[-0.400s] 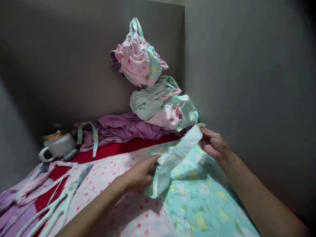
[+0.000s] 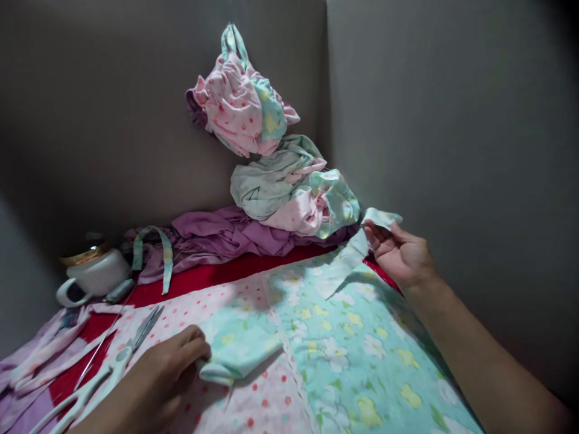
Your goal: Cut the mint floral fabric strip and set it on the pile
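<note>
My left hand (image 2: 165,367) pinches the edge of a folded mint floral fabric piece (image 2: 239,346), which rests over the pink dotted cloth (image 2: 266,395). Held in the curled fingers of my right hand (image 2: 402,253) is a pale mint fabric strip (image 2: 346,259). One end of the strip loops up over the fingers, and the other slants down to the mint floral cloth (image 2: 335,349). A seam joins the dotted and floral cloths. White-handled scissors (image 2: 122,355) lie beside my left hand, their handles partly behind my forearm.
A white mug (image 2: 99,277) with items on top stands at the left, near a narrow floral strap (image 2: 167,259). Purple cloth (image 2: 226,232) and a bundle of mint and pink fabric (image 2: 275,187) lie along the back. Another fabric bundle (image 2: 239,108) is against the wall.
My left hand has moved left and toward me with the folded fabric piece, apart from the strip. My right hand has shifted slightly right, and the strip's end now loops above its fingers.
</note>
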